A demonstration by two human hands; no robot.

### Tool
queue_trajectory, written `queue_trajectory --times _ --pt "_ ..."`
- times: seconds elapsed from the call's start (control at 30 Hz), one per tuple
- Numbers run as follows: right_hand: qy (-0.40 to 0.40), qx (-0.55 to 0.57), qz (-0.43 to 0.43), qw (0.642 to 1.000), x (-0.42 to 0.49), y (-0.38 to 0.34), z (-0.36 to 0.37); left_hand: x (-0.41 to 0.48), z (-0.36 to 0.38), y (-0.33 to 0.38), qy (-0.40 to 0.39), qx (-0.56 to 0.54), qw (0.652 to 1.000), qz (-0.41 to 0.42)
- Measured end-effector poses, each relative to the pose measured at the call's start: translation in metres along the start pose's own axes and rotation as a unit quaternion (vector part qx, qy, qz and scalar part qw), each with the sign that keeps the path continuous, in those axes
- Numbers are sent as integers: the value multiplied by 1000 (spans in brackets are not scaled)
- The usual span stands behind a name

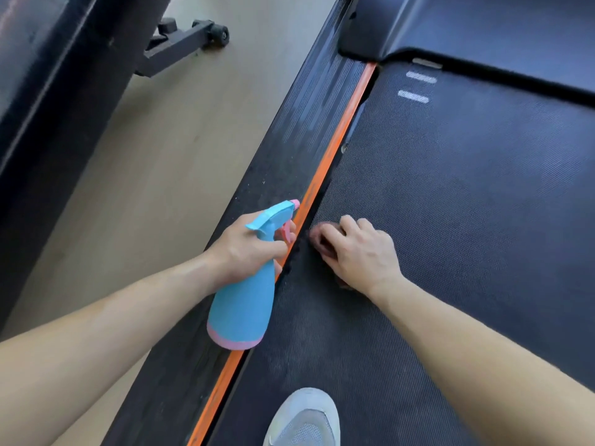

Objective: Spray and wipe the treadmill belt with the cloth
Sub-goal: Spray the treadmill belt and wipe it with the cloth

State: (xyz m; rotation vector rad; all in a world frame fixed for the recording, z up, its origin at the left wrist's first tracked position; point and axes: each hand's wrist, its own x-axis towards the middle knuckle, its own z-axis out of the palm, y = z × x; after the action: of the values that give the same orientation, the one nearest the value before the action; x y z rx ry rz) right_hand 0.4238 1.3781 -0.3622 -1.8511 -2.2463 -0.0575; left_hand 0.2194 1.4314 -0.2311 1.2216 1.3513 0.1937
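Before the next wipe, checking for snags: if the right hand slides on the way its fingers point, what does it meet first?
Probably the orange strip edging the belt, just beyond the right hand and cloth.

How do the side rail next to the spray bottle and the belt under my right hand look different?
The side rail has lengthwise ribs and pale dusty streaks; the treadmill belt has a fine dotted weave. The belt bears two white dashes; the rail has none. The belt is much wider. Both are dark, divided by the orange strip.

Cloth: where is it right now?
Head view, centre: the cloth lies bunched under the right hand on the treadmill belt, beside the orange strip.
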Motion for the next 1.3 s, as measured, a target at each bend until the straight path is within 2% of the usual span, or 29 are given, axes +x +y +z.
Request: queue_trajectory --times 0.07,0.13,0.17,0.27,0.3,0.33,0.43,0.53,0.6,0.7,0.73,0.77,0.8,0.87,0.93,1.0,1.03,1.17,1.23,1.3 --pt "0 -2 80 997 0 -14 1 -1 0 -2 -1 7 1000 0" --pt "5 5 122 992 -21 -31 0 -4 1 -3 -5 18 1000 -1" --pt "3 20 111 994 -34 -35 -4 -5 2 -3 -3 27 1000 0" --pt "-22 30 -24 999 -69 -24 -11 -7 8 2 -4 51 999 3" --pt "-20 20 -38 999 -66 -10 -12 -7 10 2 -4 53 999 3" --pt "-14 7 -18 1000 -58 3 -12 -8 11 2 -6 56 998 4" --pt "3 -13 159 987 -17 29 -13 -9 15 1 -11 68 998 12" --pt "9 7 257 966 -23 4 -10 -10 18 1 -12 78 997 18" --pt "13 31 216 976 -58 -24 -13 -13 21 2 -10 78 997 17" --pt "-21 33 41 998 -103 -30 -19 -15 25 0 -6 74 997 24" --pt "-22 23 10 999 -101 -19 -20 -16 26 -1 -5 70 997 27" --pt "-15 10 12 1000 -91 -7 -19 -17 27 -3 -4 67 997 27" --pt "4 -3 49 999 -77 3 -19 -18 28 -5 -3 64 998 26" --pt "28 -14 177 984 -42 25 -18 -18 31 -8 -2 61 998 25" --pt "19 2 254 967 -28 34 -15 -18 33 -9 -6 69 997 26" --pt "22 1 262 965 -47 21 -14 -15 35 -10 -15 74 997 31" --pt "25 2 239 971 -67 10 -18 -14 36 -9 -19 78 996 32" --pt "9 9 69 998 -136 4 -28 -6 51 0 -28 87 995 36" --pt "12 -17 100 995 -123 32 -28 -3 65 9 -41 78 995 41" --pt "32 -37 215 975 -92 59 -26 -2 78 19 -56 76 994 48"
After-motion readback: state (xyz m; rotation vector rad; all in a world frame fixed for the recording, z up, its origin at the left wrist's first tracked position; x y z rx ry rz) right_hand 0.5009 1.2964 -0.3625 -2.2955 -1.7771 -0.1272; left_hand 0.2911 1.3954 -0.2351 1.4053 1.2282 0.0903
